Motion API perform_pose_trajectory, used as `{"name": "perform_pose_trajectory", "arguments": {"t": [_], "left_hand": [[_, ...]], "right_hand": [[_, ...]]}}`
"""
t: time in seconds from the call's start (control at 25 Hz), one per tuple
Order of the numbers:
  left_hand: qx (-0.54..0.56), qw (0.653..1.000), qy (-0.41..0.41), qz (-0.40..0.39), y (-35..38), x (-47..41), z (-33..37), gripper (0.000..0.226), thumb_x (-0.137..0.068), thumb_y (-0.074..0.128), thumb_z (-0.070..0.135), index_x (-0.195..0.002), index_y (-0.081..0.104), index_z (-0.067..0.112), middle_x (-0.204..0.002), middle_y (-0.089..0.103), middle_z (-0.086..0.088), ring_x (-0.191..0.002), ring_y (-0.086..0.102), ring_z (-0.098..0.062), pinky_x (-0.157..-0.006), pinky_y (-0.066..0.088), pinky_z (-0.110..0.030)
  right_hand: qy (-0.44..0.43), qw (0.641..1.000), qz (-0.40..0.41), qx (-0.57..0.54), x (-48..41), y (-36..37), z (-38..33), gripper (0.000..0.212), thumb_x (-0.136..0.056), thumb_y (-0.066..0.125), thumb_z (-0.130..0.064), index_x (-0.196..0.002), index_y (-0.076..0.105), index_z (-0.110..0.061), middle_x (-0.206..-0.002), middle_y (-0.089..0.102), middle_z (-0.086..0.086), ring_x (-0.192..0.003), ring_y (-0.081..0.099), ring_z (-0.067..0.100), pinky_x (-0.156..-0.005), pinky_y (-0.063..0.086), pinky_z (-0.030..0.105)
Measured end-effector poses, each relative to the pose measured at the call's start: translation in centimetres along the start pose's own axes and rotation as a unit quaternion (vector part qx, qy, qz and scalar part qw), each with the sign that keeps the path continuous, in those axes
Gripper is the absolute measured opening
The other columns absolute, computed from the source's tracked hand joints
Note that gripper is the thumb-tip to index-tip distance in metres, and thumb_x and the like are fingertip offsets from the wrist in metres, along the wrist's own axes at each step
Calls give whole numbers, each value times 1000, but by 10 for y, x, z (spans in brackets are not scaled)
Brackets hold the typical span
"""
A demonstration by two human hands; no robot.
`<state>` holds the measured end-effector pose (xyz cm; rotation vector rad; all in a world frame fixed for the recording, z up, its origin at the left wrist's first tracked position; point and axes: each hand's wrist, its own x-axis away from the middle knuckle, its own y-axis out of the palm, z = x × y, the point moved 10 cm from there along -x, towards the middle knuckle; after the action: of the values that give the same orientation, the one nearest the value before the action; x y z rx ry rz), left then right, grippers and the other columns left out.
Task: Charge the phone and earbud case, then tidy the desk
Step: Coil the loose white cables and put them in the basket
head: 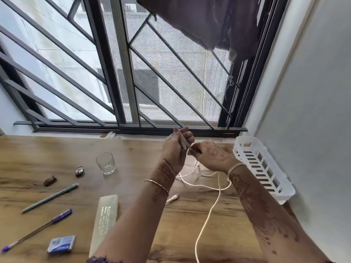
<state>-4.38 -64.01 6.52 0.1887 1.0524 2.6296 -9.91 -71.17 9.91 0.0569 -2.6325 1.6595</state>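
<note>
Above the desk point(47, 149), the left hand point(173, 149) grips the phone point(182, 139) edge-on, long axis sloping down toward the right hand point(210, 155). That hand's fingers bunch at the phone's lower end, where the white cable point(209, 211) rises; whether they pinch its plug is hidden

Over on the wooden bench point(133, 168) a clear glass point(105, 163) stands upright, with a small metal padlock point(79, 171) and a brown lump point(50, 180) (too blurred to name) off to its left. Nearer the camera, a grey-green pen point(50, 197), a blue pen point(38, 229), a pale printed strip point(105, 221) and a small blue-and-white packet point(61, 244) all lie flat and apart. On the right a white slotted basket point(262, 168) sits against the pale wall point(313, 92), and behind, a dark window grille point(76, 76) crosses a mesh screen point(171, 73) with a dark cloth point(199, 21) hanging at the top.
</note>
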Motion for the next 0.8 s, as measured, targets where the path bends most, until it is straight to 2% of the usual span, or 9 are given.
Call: {"name": "perform_pose_trajectory", "arguments": {"t": [0.08,0.16,0.28,0.36,0.48,0.56,0.64,0.72,0.8], "left_hand": [[-76,997,13,-3,-3,-3,-4,35,-104,27,23,-90,53,4,-62,69,-1,-54,64,-11,-57,53,-24],[-179,983,28,-8,-7,-5,-5,32,-104,27,21,-90,51,6,-68,69,-4,-55,65,-9,-57,52,-24],[-410,911,40,-12,-19,-2,-13,30,-104,30,17,-93,53,2,-66,61,-3,-43,58,0,-49,46,-17],[-469,882,18,-48,-32,-1,-25,47,-102,28,37,-86,58,4,-57,63,-2,-40,55,-11,-51,44,-27],[-428,901,-22,-67,-40,6,-33,68,-94,21,62,-76,62,10,-50,57,-5,-42,47,-18,-45,38,-24],[-383,921,-36,-68,-30,15,-29,69,-94,21,59,-71,64,10,-48,46,-1,-42,42,-12,-42,34,-18],[-315,945,-54,-71,-20,22,-26,65,-98,22,54,-67,61,11,-45,36,4,-40,31,-8,-46,35,-17],[-209,971,-83,-81,-12,25,-25,63,-100,22,50,-67,58,10,-41,29,8,-35,23,-5,-48,34,-18],[-90,988,-90,-88,-3,23,-22,65,-100,21,48,-65,61,10,-38,29,10,-31,25,-3,-45,30,-16]], "right_hand": [[11,999,-44,27,4,4,1,26,-97,47,-29,-102,70,-18,-96,62,-1,-90,58,15,-72,37,21],[1,997,-78,-1,7,8,-1,24,-96,50,-26,-96,72,-17,-83,61,-4,-69,55,8,-58,41,15],[-2,989,-96,-113,10,5,-1,22,-96,51,-27,-84,67,-16,-67,49,-4,-51,42,8,-46,37,18],[6,977,-69,-200,6,-5,0,26,-97,52,-27,-77,62,-15,-63,46,-2,-48,37,9,-43,31,21],[38,968,-8,-249,-5,-14,12,30,-98,50,-30,-73,59,-16,-62,47,-2,-47,37,9,-41,29,20],[70,961,32,-265,-10,-12,24,32,-97,50,-34,-71,59,-16,-64,48,-1,-48,38,10,-40,29,21],[95,959,69,-257,-11,-8,34,34,-95,53,-39,-68,60,-18,-64,50,1,-48,40,11,-41,30,22],[103,961,83,-243,-10,0,37,36,-93,53,-42,-71,62,-16,-59,50,-2,-46,39,8,-41,28,19],[97,970,79,-207,-6,7,31,35,-95,50,-39,-80,66,-13,-58,51,-6,-48,41,5,-44,28,17]]}}
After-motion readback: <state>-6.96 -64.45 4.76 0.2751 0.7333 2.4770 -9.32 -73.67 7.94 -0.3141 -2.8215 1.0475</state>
